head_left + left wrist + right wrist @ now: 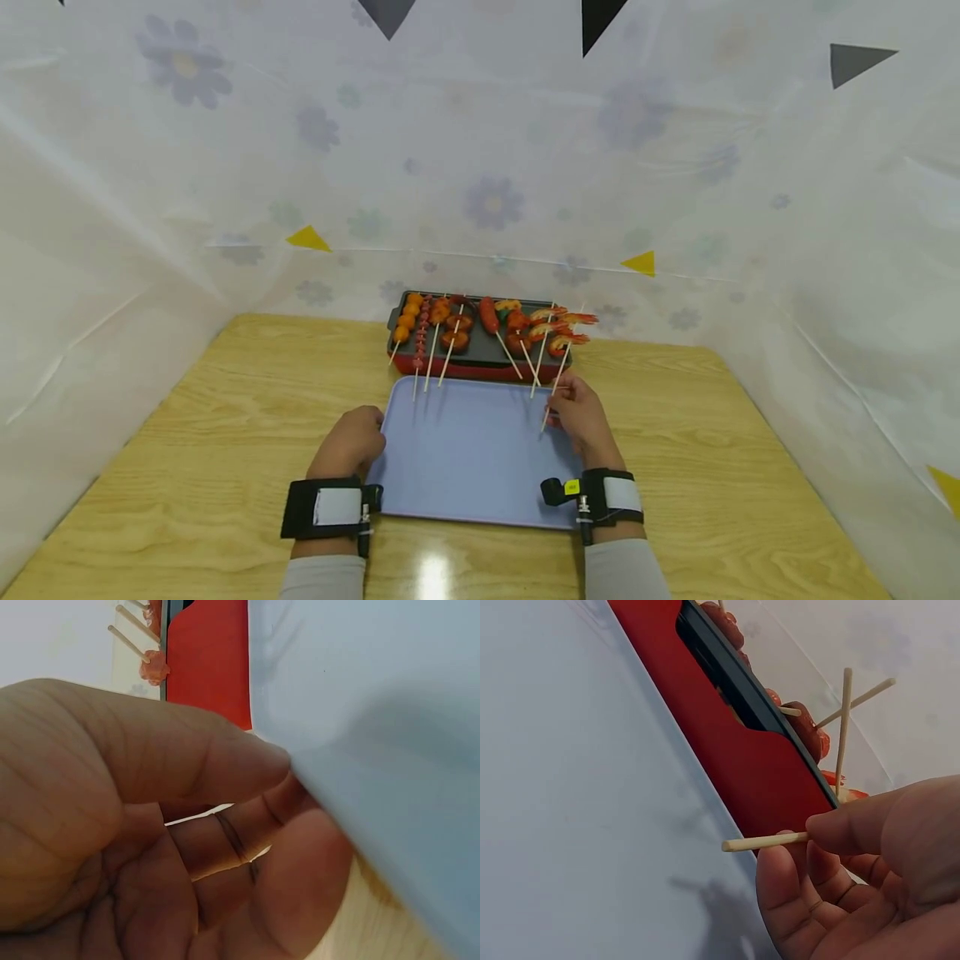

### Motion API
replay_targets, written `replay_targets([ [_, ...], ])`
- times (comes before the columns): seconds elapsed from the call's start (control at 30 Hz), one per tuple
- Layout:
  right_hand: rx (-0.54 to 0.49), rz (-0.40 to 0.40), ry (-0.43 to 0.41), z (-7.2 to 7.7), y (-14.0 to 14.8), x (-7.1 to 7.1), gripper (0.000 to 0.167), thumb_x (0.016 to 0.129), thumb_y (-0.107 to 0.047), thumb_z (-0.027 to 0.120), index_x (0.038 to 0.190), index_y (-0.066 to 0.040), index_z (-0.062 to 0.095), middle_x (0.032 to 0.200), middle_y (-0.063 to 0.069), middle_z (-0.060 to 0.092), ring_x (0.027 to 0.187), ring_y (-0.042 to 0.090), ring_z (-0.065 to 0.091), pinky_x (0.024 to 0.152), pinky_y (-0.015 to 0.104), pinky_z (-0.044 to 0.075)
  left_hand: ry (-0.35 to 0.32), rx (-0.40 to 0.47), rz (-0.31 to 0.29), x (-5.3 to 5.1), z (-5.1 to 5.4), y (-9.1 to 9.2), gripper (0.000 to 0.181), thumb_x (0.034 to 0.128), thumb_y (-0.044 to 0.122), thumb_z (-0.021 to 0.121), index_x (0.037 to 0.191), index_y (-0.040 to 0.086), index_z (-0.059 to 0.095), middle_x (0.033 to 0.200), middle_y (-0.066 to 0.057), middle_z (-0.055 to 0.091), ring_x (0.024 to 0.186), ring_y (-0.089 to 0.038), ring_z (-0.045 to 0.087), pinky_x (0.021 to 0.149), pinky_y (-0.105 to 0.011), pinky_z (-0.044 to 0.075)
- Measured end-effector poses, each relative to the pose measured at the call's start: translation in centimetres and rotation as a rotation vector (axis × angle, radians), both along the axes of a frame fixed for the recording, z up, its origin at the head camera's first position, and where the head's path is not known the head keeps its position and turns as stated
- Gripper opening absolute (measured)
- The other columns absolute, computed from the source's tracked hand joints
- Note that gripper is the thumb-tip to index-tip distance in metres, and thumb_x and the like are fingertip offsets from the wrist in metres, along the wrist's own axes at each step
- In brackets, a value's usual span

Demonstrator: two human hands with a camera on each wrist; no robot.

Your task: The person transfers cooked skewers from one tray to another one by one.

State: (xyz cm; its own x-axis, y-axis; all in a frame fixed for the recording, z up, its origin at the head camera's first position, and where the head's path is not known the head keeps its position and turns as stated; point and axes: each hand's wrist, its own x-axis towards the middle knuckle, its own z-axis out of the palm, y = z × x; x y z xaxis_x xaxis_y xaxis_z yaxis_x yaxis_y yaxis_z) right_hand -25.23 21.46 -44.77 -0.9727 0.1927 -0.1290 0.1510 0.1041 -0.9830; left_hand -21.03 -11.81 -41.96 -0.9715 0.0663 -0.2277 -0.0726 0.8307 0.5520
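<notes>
A pale blue tray [472,450] lies on the table in front of a red and black grill [480,367]. My left hand [352,442] pinches the tray's left rim between thumb and fingers; the left wrist view shows the thumb [225,761] against the tray edge [360,825]. At the tray's back right corner, my right hand [583,417] pinches the stick of the rightmost shrimp skewer [567,340]. The right wrist view shows that stick's end [754,842] sticking out past the right hand's fingers [780,881], over the tray's edge.
Across the grill lie several skewers: orange balls [407,319], small pink pieces [422,333], round brown slices [455,340], a sausage [489,315] and another shrimp skewer [546,329]. Their sticks point toward the tray. A wooden table [690,467] extends around, with patterned white sheeting [480,150] behind.
</notes>
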Motion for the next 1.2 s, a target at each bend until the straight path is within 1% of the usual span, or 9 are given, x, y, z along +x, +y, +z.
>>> replay_targets([
  [0.2, 0.060, -0.022, 0.007, 0.4, 0.4, 0.3, 0.037, 0.093, 0.006, 0.054, 0.129, 0.006, 0.048, 0.093, 0.010, 0.050, 0.072, 0.016, 0.057, 0.058, 0.027, 0.053, 0.014, -0.004, -0.011, 0.0, -0.1, -0.1, 0.034, 0.0836, -0.005, 0.054, 0.116, -0.012, 0.062, 0.104, -0.022, 0.066, 0.085, -0.030, 0.058, 0.087, -0.050, 0.050],
  [0.37, 0.138, -0.034, 0.024, 0.8, 0.6, 0.5, 0.036, 0.092, 0.004, 0.054, 0.127, 0.006, 0.049, 0.093, 0.011, 0.052, 0.071, 0.015, 0.058, 0.058, 0.027, 0.053, 0.022, -0.003, -0.016, 0.0, -0.1, -0.1, 0.029, 0.0827, -0.006, 0.054, 0.110, -0.010, 0.064, 0.095, -0.018, 0.065, 0.080, -0.029, 0.057, 0.079, -0.046, 0.051],
  [0.53, 0.204, -0.020, 0.032, 1.2, 0.8, 0.8, 0.033, 0.093, 0.002, 0.054, 0.126, 0.004, 0.049, 0.095, 0.014, 0.053, 0.072, 0.019, 0.060, 0.061, 0.030, 0.054, 0.013, -0.003, -0.012, 0.0, -0.1, 0.0, 0.027, 0.0830, -0.006, 0.054, 0.107, -0.010, 0.064, 0.091, -0.016, 0.064, 0.077, -0.028, 0.056, 0.074, -0.044, 0.051],
  [0.77, 0.238, -0.017, 0.052, 1.5, 0.8, 1.0, 0.033, 0.094, 0.001, 0.052, 0.126, 0.003, 0.049, 0.098, 0.014, 0.050, 0.075, 0.021, 0.060, 0.063, 0.033, 0.054, -0.010, 0.011, 0.015, 0.0, 0.0, 0.1, 0.030, 0.0856, -0.004, 0.054, 0.114, -0.010, 0.063, 0.097, -0.019, 0.064, 0.081, -0.029, 0.058, 0.076, -0.044, 0.051],
  [0.87, 0.236, -0.010, 0.064, 1.5, 0.8, 1.0, 0.031, 0.094, 0.001, 0.051, 0.125, 0.003, 0.049, 0.099, 0.014, 0.048, 0.077, 0.023, 0.060, 0.063, 0.032, 0.053, -0.009, 0.027, 0.027, 0.1, 0.0, 0.1, 0.031, 0.0875, 0.000, 0.054, 0.115, -0.011, 0.062, 0.100, -0.021, 0.064, 0.083, -0.031, 0.059, 0.078, -0.046, 0.051],
  [0.97, 0.254, 0.007, 0.096, 1.5, 0.8, 0.9, 0.030, 0.094, 0.003, 0.050, 0.123, 0.004, 0.049, 0.098, 0.014, 0.047, 0.077, 0.024, 0.059, 0.063, 0.032, 0.052, -0.032, 0.043, 0.049, 0.2, 0.2, 0.1, 0.033, 0.0905, 0.006, 0.055, 0.117, -0.012, 0.061, 0.103, -0.022, 0.064, 0.085, -0.031, 0.059, 0.080, -0.048, 0.051],
  [1.03, 0.270, 0.022, 0.109, 1.4, 0.8, 0.9, 0.029, 0.094, 0.004, 0.049, 0.123, 0.005, 0.049, 0.098, 0.014, 0.047, 0.078, 0.024, 0.058, 0.063, 0.031, 0.052, -0.050, 0.054, 0.061, 0.3, 0.2, 0.1, 0.032, 0.0920, 0.009, 0.055, 0.117, -0.012, 0.061, 0.101, -0.020, 0.064, 0.083, -0.030, 0.059, 0.077, -0.046, 0.051],
  [1.1, 0.283, 0.031, 0.112, 1.4, 0.8, 0.8, 0.030, 0.094, 0.004, 0.048, 0.124, 0.005, 0.049, 0.098, 0.015, 0.047, 0.078, 0.024, 0.058, 0.063, 0.031, 0.052, -0.075, 0.082, 0.070, 0.3, 0.2, 0.1, 0.031, 0.0933, 0.010, 0.055, 0.116, -0.011, 0.062, 0.095, -0.018, 0.064, 0.078, -0.028, 0.060, 0.070, -0.043, 0.052],
  [1.2, 0.294, 0.030, 0.114, 1.5, 0.7, 0.8, 0.030, 0.094, 0.002, 0.048, 0.124, 0.004, 0.050, 0.099, 0.015, 0.048, 0.079, 0.025, 0.059, 0.063, 0.031, 0.053, -0.069, 0.115, 0.047, 0.3, 0.1, 0.2, 0.030, 0.0933, 0.008, 0.055, 0.116, -0.010, 0.061, 0.090, -0.015, 0.062, 0.073, -0.026, 0.059, 0.062, -0.037, 0.049],
])
